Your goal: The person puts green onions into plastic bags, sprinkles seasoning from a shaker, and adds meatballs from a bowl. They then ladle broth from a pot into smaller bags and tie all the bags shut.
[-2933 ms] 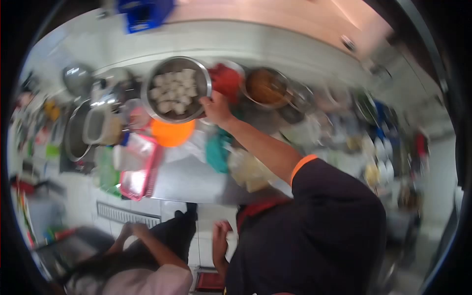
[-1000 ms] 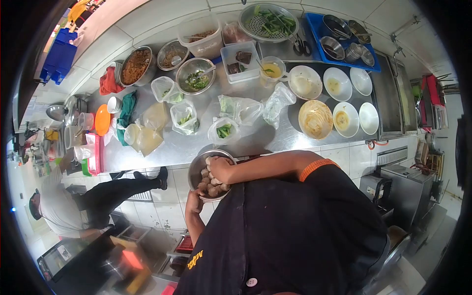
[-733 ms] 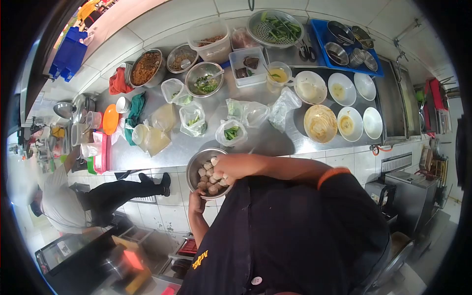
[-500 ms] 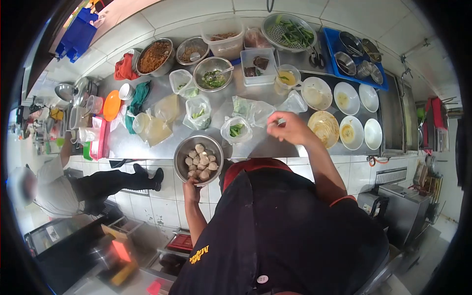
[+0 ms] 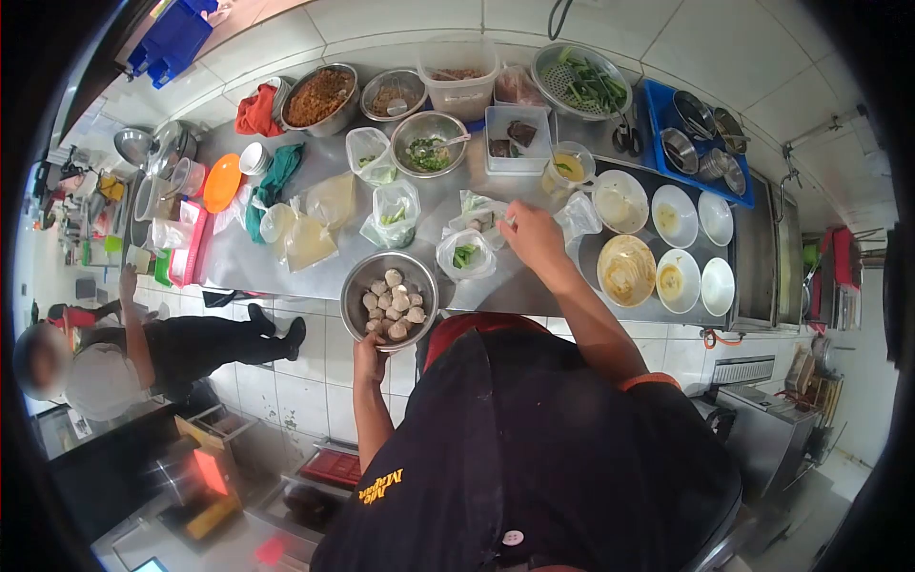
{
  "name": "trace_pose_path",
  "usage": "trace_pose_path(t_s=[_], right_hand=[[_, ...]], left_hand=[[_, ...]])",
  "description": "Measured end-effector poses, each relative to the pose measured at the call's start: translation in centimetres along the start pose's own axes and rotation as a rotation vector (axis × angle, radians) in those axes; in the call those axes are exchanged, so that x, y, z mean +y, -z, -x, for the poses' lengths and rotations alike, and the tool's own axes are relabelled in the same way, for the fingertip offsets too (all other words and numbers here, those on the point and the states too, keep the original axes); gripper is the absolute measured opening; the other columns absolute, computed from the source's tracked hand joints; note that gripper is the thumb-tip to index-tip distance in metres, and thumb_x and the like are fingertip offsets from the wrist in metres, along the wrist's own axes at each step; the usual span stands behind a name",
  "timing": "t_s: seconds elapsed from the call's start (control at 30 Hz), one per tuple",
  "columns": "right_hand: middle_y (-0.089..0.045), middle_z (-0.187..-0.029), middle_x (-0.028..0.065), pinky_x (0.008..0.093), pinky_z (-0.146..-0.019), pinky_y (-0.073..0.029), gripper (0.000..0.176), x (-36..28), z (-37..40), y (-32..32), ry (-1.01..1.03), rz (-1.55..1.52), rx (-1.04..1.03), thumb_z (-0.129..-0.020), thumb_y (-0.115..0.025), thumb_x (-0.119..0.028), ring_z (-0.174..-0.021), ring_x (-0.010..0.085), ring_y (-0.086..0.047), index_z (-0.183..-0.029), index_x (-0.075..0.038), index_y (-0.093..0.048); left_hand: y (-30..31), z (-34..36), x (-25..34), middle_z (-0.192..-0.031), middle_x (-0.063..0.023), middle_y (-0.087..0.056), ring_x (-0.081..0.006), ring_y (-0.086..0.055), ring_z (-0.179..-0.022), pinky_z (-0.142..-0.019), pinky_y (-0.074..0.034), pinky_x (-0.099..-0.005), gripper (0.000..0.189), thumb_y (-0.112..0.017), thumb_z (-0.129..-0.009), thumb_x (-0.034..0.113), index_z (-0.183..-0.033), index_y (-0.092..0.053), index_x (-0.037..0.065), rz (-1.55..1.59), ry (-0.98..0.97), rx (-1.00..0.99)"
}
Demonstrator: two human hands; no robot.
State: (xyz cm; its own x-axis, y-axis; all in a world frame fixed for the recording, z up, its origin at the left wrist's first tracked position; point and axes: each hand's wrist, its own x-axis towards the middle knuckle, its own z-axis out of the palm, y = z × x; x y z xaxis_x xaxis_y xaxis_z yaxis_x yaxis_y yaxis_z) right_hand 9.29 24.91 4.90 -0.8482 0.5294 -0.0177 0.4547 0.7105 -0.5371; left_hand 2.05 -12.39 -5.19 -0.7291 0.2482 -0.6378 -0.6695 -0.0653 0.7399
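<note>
My left hand (image 5: 370, 360) grips the near rim of a steel bowl (image 5: 349, 297) at the table's front edge. Several round, pale brown meatballs (image 5: 391, 300) lie in it. Over the table, my right hand (image 5: 536, 236) has its fingers pinched at the edge of a clear plastic bag (image 5: 481, 208). Something greyish shows in that bag, too small to make out. Just in front of it stands an open bag of cut greens (image 5: 465, 255). Another bag with greens (image 5: 393, 212) stands to the left.
Used bowls (image 5: 627, 270) stand on the right, below a blue tray (image 5: 651, 122) of metal pots. Along the back are a bowl of chopped greens (image 5: 429, 143), a colander (image 5: 583, 81) and a jug (image 5: 567, 167). A person (image 5: 114, 377) stands at the left.
My right hand has moved left and away from me to the plastic bag. My left hand still holds the bowl of meatballs. The person at the left has raised an arm.
</note>
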Motion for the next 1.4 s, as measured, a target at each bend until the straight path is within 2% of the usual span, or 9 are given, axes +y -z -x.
trace_pose_path(t_s=[0.23, 0.33, 0.43, 0.57, 0.73, 0.97, 1.2, 1.33, 1.4], right_hand=[[-0.065, -0.086, 0.022, 0.0483, -0.071, -0.051, 0.024, 0.9, -3.7, -1.3, 0.018, 0.035, -0.007, -0.085, -0.059, -0.023, -0.085, 0.0396, -0.064, -0.095, -0.001, -0.057], [-0.065, -0.082, 0.0211, 0.0484, -0.074, -0.05, 0.021, -0.2, -2.9, 2.7, 0.101, -0.083, 0.134, -0.086, -0.054, -0.02, -0.082, 0.0386, -0.064, -0.092, -0.001, -0.058], [-0.066, -0.08, 0.0202, 0.0471, -0.074, -0.049, 0.019, 3.1, -3.1, 2.8, 0.07, -0.087, 0.004, -0.083, -0.058, -0.017, -0.081, 0.0368, -0.064, -0.094, -0.001, -0.06], [-0.066, -0.088, 0.0132, 0.0398, -0.07, -0.052, 0.021, 1.4, -1.1, 6.4, 0.227, -0.218, 0.193, -0.079, -0.066, -0.012, -0.081, 0.0308, -0.065, -0.097, -0.003, -0.063], [-0.065, -0.09, 0.0107, 0.0287, -0.068, -0.051, 0.018, -7.9, 3.4, 7.2, 0.45, -0.69, -0.391, -0.083, -0.064, -0.006, -0.08, 0.0202, -0.064, -0.101, -0.002, -0.063], [-0.048, -0.121, 0.0169, 0.0447, -0.088, -0.046, 0.04, -12.2, 6.7, -5.1, 0.641, -0.036, -0.798, -0.079, -0.065, -0.016, -0.095, 0.0393, -0.059, -0.114, -0.002, -0.051], [-0.058, -0.104, 0.0171, 0.0428, -0.077, -0.045, 0.035, -9.1, 6.9, -8.9, 0.633, -0.371, -1.205, -0.081, -0.066, -0.019, -0.093, 0.0351, -0.059, -0.107, -0.006, -0.048], [-0.064, -0.09, 0.0124, 0.0418, -0.074, -0.047, 0.037, -7.9, 7.7, -10.6, 0.981, -0.23, -1.06, -0.078, -0.067, -0.015, -0.086, 0.0324, -0.062, -0.111, -0.006, -0.053], [-0.065, -0.085, 0.0133, 0.0424, -0.07, -0.048, 0.036, -8.6, 7.4, -9.4, 0.794, -0.034, -1.168, -0.076, -0.066, -0.013, -0.082, 0.0328, -0.064, -0.11, -0.005, -0.055]], left_hand=[[0.3, -0.9, 0.0, -0.107, -0.0159, -0.056, -0.0266, -0.062, -0.087, -0.067, -0.055, -0.0369, 0.056, -0.047, -0.066, 0.001, -0.122, -0.044, -0.002, -0.012, 0.076, -0.043], [-1.6, 0.0, 0.7, -0.089, -0.0141, -0.059, -0.0252, -0.063, -0.075, -0.065, -0.055, -0.0386, 0.031, -0.045, -0.071, 0.005, -0.099, -0.052, -0.006, -0.008, -0.023, 0.026], [-0.5, -1.6, -0.6, -0.105, -0.0138, -0.056, -0.0253, -0.06, -0.085, -0.066, -0.053, -0.0376, 0.058, -0.047, -0.065, 0.001, -0.122, -0.045, -0.001, 0.026, 0.048, -0.006], [-0.6, 0.8, 0.6, -0.106, -0.0128, -0.056, -0.022, -0.056, -0.088, -0.073, -0.048, -0.0323, 0.053, -0.048, -0.065, 0.002, -0.117, -0.047, -0.005, -0.048, -0.101, -0.061], [-2.6, 4.9, 4.3, -0.077, -0.0058, -0.053, -0.0146, -0.05, -0.064, -0.059, -0.041, -0.0271, 0.025, -0.047, -0.066, -0.003, -0.09, -0.054, -0.002, -0.138, -0.072, -0.055], [-3.5, 6.5, 3.8, -0.084, -0.0058, -0.055, -0.0151, -0.052, -0.072, -0.057, -0.041, -0.0257, 0.047, -0.046, -0.066, 0.001, -0.112, -0.05, -0.003, -0.214, -0.053, -0.019], [-3.0, 8.2, 2.1, -0.081, -0.0083, -0.052, -0.0203, -0.054, -0.064, -0.052, -0.047, -0.0328, 0.048, -0.044, -0.066, 0.0, -0.114, -0.047, -0.003, -0.068, 0.093, 0.046], [-2.6, 7.7, 0.8, -0.08, -0.0091, -0.051, -0.0202, -0.054, -0.061, -0.052, -0.047, -0.0324, 0.045, -0.044, -0.067, 0.0, -0.112, -0.047, -0.002, -0.05, 0.199, 0.082], [-1.9, 6.9, 0.1, -0.08, -0.0097, -0.052, -0.0211, -0.055, -0.063, -0.052, -0.048, -0.0327, 0.043, -0.044, -0.068, 0.001, -0.111, -0.047, -0.003, -0.051, 0.233, 0.045]])
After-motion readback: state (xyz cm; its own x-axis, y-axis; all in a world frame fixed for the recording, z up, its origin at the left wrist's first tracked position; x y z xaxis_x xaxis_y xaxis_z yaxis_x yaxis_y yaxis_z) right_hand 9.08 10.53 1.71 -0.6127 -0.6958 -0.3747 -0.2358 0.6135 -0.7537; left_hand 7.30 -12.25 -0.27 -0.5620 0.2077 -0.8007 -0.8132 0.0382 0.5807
